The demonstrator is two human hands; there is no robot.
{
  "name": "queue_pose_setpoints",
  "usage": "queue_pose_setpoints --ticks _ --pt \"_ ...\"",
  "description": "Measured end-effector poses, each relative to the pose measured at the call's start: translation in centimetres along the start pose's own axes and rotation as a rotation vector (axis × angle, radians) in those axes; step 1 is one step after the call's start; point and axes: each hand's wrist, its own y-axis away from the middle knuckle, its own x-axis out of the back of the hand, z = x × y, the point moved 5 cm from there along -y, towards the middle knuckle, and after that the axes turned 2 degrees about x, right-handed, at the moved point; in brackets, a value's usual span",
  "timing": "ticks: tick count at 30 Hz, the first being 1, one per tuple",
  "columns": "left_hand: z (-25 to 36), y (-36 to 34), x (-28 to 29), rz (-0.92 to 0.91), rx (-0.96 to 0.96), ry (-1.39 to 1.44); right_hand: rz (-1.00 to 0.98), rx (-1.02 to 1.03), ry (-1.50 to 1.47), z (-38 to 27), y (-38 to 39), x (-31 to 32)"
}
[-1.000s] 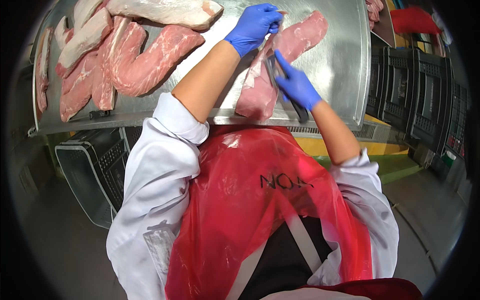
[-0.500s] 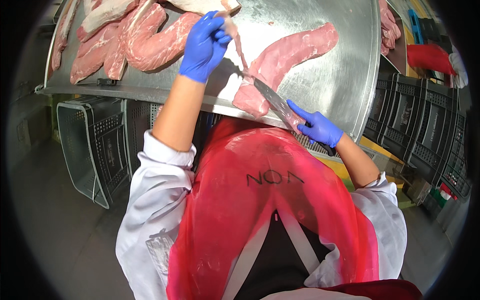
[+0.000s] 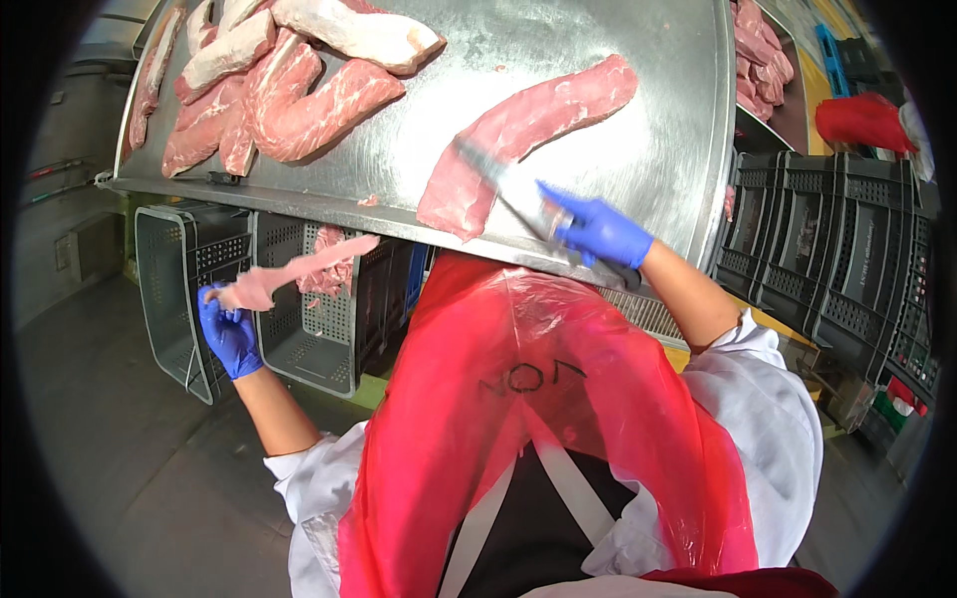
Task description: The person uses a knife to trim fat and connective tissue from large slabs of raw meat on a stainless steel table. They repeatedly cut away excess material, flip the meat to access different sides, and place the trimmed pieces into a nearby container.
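In a blue glove, my left hand (image 3: 231, 334) pinches one end of a long pale strip of meat trimming (image 3: 299, 269), which stretches out over the grey crates below the table edge. My right hand (image 3: 606, 237), gloved in blue as well, grips a knife (image 3: 510, 204) whose blade is smeared by motion. The blade crosses over a long trimmed pork loin piece (image 3: 538, 112) that lies on the metal table (image 3: 658, 179). Its tip is near the left side of the loin; whether it touches the meat I cannot tell.
Several more loin pieces (image 3: 324, 115) are heaped at the table's far left. Below its edge stands a grey crate (image 3: 309, 354) with trimmings (image 3: 324, 264) inside. A bin of meat (image 3: 763, 65) is at the far right, above stacked dark crates (image 3: 797, 244). Someone's red sleeve (image 3: 862, 122) shows beyond.
The strip has come off the loin, and my left hand has carried it left and down, past the table edge. My right hand has shifted slightly left with the knife.
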Motion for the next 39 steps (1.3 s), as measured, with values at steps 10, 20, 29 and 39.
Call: queue_pose_setpoints --ticks 10,20,29,39 --pt "-22.6 -4.5 -29.1 -0.841 -0.273 -1.121 1.053 -0.069 -0.07 5.1 -6.7 17.2" --pt "-43.5 3.1 -58.7 -1.446 0.149 -0.911 1.049 -0.254 -0.251 4.3 -6.3 14.4" --pt "-41.8 2.8 -59.4 -1.564 0.004 -0.88 1.285 -0.061 -0.262 2.4 -5.8 16.2" --pt "-40.3 1.9 -59.4 -1.485 -0.4 -0.873 0.664 -0.234 -0.326 0.2 -2.6 13.5"
